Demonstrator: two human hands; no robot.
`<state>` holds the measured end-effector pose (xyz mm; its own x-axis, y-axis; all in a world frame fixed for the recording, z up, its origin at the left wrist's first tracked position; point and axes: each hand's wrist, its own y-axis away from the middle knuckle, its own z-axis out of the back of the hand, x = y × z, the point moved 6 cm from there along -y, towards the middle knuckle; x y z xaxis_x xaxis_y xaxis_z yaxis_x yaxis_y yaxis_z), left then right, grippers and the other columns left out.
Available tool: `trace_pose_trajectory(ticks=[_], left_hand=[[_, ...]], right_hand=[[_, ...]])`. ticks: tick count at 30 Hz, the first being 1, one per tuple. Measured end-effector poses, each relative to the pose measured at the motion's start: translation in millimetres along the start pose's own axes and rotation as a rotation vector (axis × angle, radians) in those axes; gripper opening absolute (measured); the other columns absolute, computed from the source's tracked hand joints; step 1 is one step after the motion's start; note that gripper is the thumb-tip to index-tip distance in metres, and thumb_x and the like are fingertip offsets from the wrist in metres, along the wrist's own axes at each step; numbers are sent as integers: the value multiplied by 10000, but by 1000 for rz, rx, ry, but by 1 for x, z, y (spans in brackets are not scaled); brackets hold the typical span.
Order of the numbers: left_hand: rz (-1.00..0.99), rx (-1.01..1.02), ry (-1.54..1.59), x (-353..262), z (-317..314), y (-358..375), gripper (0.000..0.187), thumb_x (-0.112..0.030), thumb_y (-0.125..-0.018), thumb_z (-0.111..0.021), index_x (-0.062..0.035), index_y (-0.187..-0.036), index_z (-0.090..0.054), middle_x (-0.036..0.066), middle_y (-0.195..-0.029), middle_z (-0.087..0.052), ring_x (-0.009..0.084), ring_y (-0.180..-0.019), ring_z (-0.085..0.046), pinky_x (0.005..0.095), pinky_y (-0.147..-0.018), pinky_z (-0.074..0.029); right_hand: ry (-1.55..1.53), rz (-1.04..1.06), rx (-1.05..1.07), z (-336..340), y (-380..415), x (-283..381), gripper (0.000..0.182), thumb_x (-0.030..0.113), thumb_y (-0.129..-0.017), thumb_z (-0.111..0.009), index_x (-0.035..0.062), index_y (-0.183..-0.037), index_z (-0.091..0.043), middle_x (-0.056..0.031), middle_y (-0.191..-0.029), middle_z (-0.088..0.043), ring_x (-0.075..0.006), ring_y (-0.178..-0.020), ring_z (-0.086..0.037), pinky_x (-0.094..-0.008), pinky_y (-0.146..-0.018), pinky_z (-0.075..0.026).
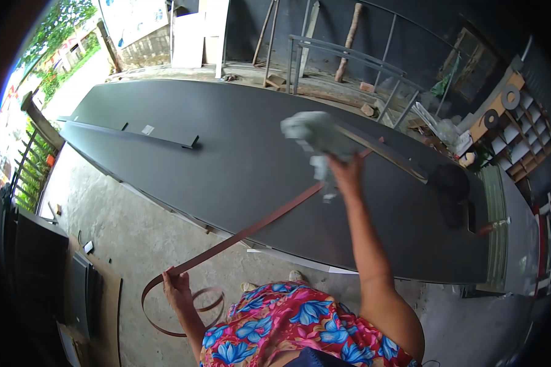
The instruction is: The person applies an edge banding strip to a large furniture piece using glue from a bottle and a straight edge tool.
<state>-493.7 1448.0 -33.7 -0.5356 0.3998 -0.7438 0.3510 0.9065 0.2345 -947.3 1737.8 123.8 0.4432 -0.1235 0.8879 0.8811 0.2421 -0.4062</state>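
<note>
My left hand (177, 289) is closed around a long, flat brown strip (269, 218) near the front edge of the dark panel. Below that hand the strip's tail curls in a loose loop over the floor. From there it stretches diagonally across the dark grey panel (239, 177), passing under my right hand. My right hand (347, 174), arm reached out over the panel, grips a crumpled pale grey cloth (315, 131). The cloth is blurred and overlaps the strip in this view; a corner of it dangles beside the strip.
A thin dark metal strip (134, 133) lies on the panel's left part, and a long narrow bar (386, 156) at the right. Metal frames (349, 46) stand behind by the wall. A shelf with pigeonholes (520, 137) is at far right. Dark boards (86, 293) lean at lower left.
</note>
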Motion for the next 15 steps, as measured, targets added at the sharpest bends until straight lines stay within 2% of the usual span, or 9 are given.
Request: trace_pose_trajectory(ticks=[1,3,5,7,8,9,11,14,15], left_hand=[[6,12,7,0,-1,-4,322,-291,-948,-467,6,-991,-585,85,-845,-623,180,-722,-585,309,-707,-503],[9,29,21,0,0,-10,321,-291,-947,-469,4,-992,-587,85,-842,-625,179,-721,-589,307,-710,-505],[-6,35,-1,-2,-2,-12,325,-298,-944,-474,2,-992,-589,84,-809,-630,184,-688,-601,312,-698,-511],[-27,32,-28,-5,-7,-12,325,-299,-943,-475,1,-989,-590,82,-790,-631,187,-670,-607,315,-689,-513],[-41,18,-24,-5,-8,-13,323,-297,-944,-472,0,-991,-589,81,-770,-631,186,-663,-613,311,-676,-516],[-48,12,-30,-6,-11,-12,322,-295,-945,-470,1,-991,-588,81,-770,-630,183,-665,-614,309,-674,-516],[-66,-2,-40,-9,-16,-5,321,-292,-947,-467,2,-991,-588,81,-770,-629,178,-667,-615,304,-670,-517],[-97,-16,-67,-11,-16,2,318,-289,-948,-466,0,-984,-593,84,-793,-631,169,-665,-615,305,-671,-519],[-107,-26,-71,-11,-15,5,317,-289,-948,-466,-1,-984,-594,84,-798,-632,168,-665,-614,306,-673,-520]], right_hand=[[48,-76,-91,46,9,17,336,118,-762,-673,-46,-1037,-571,-135,-930,-606,-201,-798,-599,-342,-683,-483],[153,22,-305,136,30,2,360,97,-765,-674,-49,-1076,-565,-109,-988,-614,-198,-862,-596,-333,-782,-463],[355,-33,-408,220,61,-26,396,122,-775,-679,-60,-1104,-553,-152,-1033,-620,-212,-958,-591,-328,-815,-450],[529,-103,-503,278,95,-44,469,182,-777,-693,-70,-1138,-533,-195,-1085,-608,-277,-996,-593,-348,-859,-433],[722,-11,-545,299,109,-52,518,208,-754,-708,-71,-1150,-524,-219,-1129,-585,-325,-1049,-567,-366,-878,-425],[856,-209,-506,315,121,-65,597,241,-705,-731,-74,-1165,-516,-240,-1091,-591,-339,-1019,-578,-364,-885,-427],[930,-592,-221,348,141,-134,705,325,-673,-741,-47,-1216,-488,-249,-1200,-527,-358,-1113,-520,-387,-940,-399],[1438,-641,-243,298,110,-90,753,392,-653,-741,36,-1262,-476,-228,-1302,-445,-353,-1202,-435,-414,-983,-363],[1363,-535,-269,287,89,-88,742,405,-655,-740,74,-1266,-477,-196,-1349,-392,-347,-1243,-382,-457,-994,-341]])
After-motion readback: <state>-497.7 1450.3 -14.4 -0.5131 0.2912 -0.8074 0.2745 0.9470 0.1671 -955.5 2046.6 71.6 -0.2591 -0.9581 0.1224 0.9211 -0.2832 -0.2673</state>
